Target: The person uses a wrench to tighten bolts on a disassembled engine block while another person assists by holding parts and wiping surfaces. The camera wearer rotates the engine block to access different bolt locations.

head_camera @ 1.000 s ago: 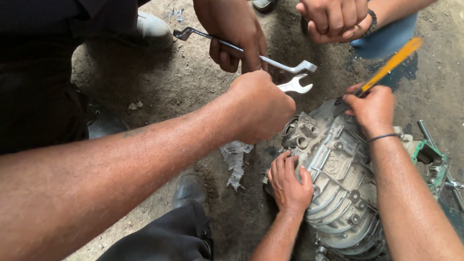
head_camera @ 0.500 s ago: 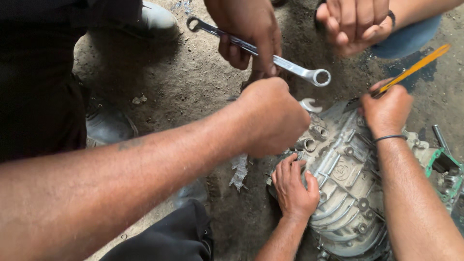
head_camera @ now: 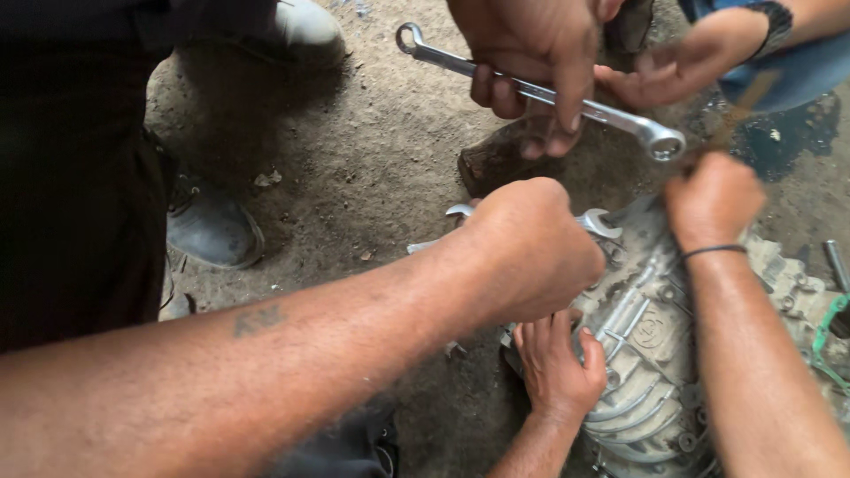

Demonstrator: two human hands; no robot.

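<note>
Grey ribbed metal, a gearbox casing (head_camera: 660, 354), lies on the dirt floor (head_camera: 354, 159). The left hand (head_camera: 531, 252) is fisted round a spanner (head_camera: 595, 221), its open end at the casing's top edge for leverage. The right hand (head_camera: 713, 202) is curled above the casing (blurred, contents unclear). Another person's hand (head_camera: 556, 363) presses flat, steadying it; a second hand (head_camera: 531, 53) grips a ring spanner (head_camera: 540, 88).
</note>
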